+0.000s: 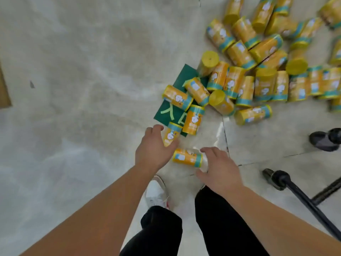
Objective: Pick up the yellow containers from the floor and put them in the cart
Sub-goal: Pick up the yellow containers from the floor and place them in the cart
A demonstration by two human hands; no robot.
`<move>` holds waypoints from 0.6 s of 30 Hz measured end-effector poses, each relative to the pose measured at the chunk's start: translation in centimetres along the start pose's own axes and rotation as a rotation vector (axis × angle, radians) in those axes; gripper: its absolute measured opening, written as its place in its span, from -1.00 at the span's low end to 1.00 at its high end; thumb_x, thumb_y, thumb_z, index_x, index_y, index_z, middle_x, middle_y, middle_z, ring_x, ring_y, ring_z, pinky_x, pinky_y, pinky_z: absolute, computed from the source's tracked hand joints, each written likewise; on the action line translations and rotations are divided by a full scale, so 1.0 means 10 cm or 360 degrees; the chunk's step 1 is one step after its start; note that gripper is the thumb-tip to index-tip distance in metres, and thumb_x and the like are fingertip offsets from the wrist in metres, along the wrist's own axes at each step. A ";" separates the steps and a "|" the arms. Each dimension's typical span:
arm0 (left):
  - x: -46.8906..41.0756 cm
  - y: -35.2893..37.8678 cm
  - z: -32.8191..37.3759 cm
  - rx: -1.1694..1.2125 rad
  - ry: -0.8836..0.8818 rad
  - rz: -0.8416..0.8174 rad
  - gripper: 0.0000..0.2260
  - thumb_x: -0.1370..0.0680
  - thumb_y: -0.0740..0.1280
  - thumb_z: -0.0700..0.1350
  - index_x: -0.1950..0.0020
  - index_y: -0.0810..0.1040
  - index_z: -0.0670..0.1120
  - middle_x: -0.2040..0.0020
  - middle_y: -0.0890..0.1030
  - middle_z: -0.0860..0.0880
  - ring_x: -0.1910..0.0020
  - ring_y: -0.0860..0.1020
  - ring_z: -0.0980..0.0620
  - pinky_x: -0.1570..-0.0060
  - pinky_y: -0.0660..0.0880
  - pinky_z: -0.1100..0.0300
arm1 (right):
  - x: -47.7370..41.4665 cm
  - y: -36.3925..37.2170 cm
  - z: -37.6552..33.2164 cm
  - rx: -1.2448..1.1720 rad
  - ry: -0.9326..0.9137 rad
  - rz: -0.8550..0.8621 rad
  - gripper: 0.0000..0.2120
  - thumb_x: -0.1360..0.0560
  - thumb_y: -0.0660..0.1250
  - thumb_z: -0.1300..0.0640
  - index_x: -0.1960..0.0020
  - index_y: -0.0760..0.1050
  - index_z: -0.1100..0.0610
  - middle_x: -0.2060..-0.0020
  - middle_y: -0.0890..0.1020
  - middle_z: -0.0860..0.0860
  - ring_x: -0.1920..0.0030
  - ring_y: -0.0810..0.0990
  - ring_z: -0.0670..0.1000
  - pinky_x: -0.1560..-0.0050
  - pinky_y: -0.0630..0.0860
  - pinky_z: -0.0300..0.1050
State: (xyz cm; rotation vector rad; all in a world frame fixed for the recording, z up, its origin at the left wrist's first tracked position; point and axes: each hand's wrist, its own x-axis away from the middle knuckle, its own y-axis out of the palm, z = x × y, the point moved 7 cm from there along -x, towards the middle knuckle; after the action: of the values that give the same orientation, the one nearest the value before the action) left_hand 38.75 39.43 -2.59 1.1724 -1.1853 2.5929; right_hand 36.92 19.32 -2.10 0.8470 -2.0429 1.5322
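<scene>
Floor stock, as seen from beside the person bending over it.

1. The left hand (pixel 155 145): thumb on the far side and fingers (pixel 173 143) curled round the near side, grasping a yellow cylindrical container with a teal band and a cartoon label (pixel 171 134). This container lies at the near corner of the mat listed under 4.

2. The right hand (pixel 218 167): fingers (pixel 208 150) released, spread and arched about the teal-banded end of a second yellow container (pixel 186 157). It lies on its side on the floor, just beside the left hand. Whether the fingertips touch it, I cannot tell.

3. A heap of yellow containers (pixel 262 71) of the same make, many in number. They lie on the floor at the far right, most on their sides, several showing plain yellow lids, packed touching one another. A few stragglers reach down toward the hands.

4. A dark green flat mat with pale green characters (pixel 172 112), on the floor, partly covered by the nearest containers.

5. The pale grey tiled floor (pixel 73 89), glossy, with dark joints at the right.

6. A black tubular metal frame (pixel 295 193), at the near right, well apart from the heap.

7. A dark rounded object (pixel 324 138) at the right edge, too blurred to identify.

8. A white shoe (pixel 156 191) and black trousers (pixel 162 230) of the person, below the arms.

9. A brown cardboard edge (pixel 3 89), far left.
</scene>
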 end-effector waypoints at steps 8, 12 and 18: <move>-1.15 1.46 -0.66 -0.0063 -0.0231 -0.0117 -0.21 -0.39 0.44 0.14 -0.49 0.13 -0.04 -0.31 0.35 -0.11 -0.27 0.43 -0.17 -0.10 0.44 -0.07 | -1.22 1.65 0.41 0.0381 -0.0217 -0.0268 -0.21 -0.42 0.39 -0.06 -0.53 0.10 0.02 -0.45 0.29 0.07 -0.41 0.30 0.18 -0.46 0.17 0.14; -1.33 1.66 -0.75 -0.0188 -0.0276 -0.0049 -0.28 -0.36 0.46 0.05 -0.42 0.20 -0.03 -0.22 0.41 -0.10 -0.15 0.48 -0.19 0.05 0.48 -0.06 | -1.36 1.89 0.47 0.0408 -0.0193 -0.0418 -0.29 -0.45 0.37 -0.02 -0.51 0.12 0.01 -0.34 0.39 0.06 -0.31 0.39 0.19 -0.33 0.31 0.14; -1.31 1.48 -0.76 -0.0052 -0.0330 -0.0018 -0.44 -0.40 0.45 -0.05 -0.31 0.29 -0.04 -0.17 0.48 -0.11 -0.10 0.53 -0.18 0.05 0.49 -0.03 | -1.19 1.73 0.52 0.0141 0.0039 -0.0412 -0.37 -0.50 0.33 -0.02 -0.47 0.12 -0.01 -0.27 0.39 0.04 -0.23 0.42 0.15 -0.09 0.48 0.02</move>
State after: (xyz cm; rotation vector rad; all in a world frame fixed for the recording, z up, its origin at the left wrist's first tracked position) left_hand 38.29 37.29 -23.66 1.4658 -1.2459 2.4823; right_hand 33.27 20.20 -23.44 1.0747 -1.7790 1.4882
